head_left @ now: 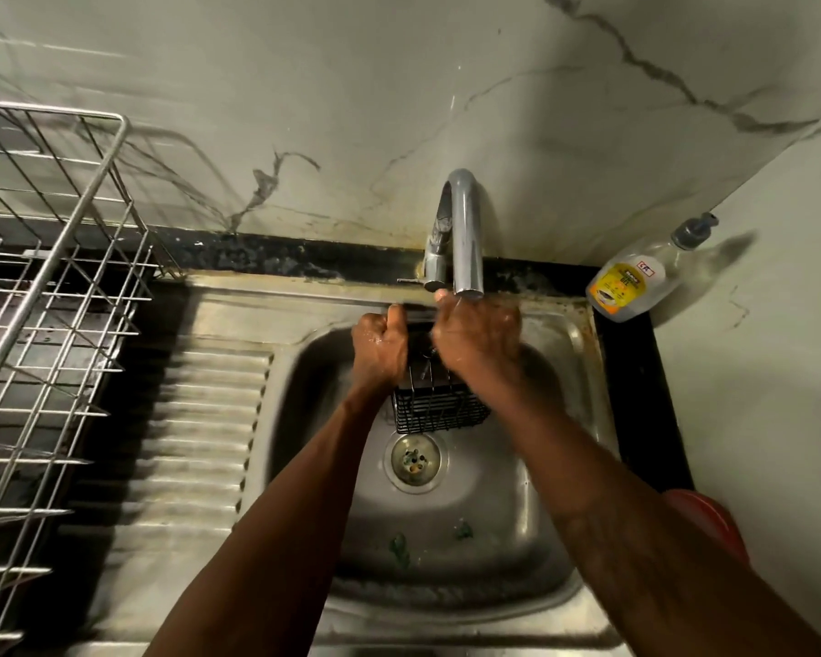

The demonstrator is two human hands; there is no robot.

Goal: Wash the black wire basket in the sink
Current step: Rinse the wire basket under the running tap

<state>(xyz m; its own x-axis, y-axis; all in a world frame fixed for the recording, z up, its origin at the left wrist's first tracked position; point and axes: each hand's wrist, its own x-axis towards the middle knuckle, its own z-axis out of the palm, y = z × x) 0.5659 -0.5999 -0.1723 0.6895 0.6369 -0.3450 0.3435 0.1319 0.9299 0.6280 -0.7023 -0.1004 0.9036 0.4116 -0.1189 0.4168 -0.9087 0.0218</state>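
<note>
The black wire basket (439, 410) hangs over the steel sink (517, 490), just below the chrome tap (468, 239). My left hand (381, 350) is closed on the basket's left top edge. On the right side, my right hand (477, 341) is wet and lies over the basket's top, directly under the spout. Both hands hide the basket's upper part; only its lower mesh shows above the drain (415, 459). Whether the right hand grips the basket or rubs it is unclear.
A metal wire dish rack (53, 296) stands on the ribbed drainboard (200, 443) at the left. At the back right corner a clear soap pump bottle (636, 282) leans against the marble wall. A red object (712, 519) sits at the sink's right edge.
</note>
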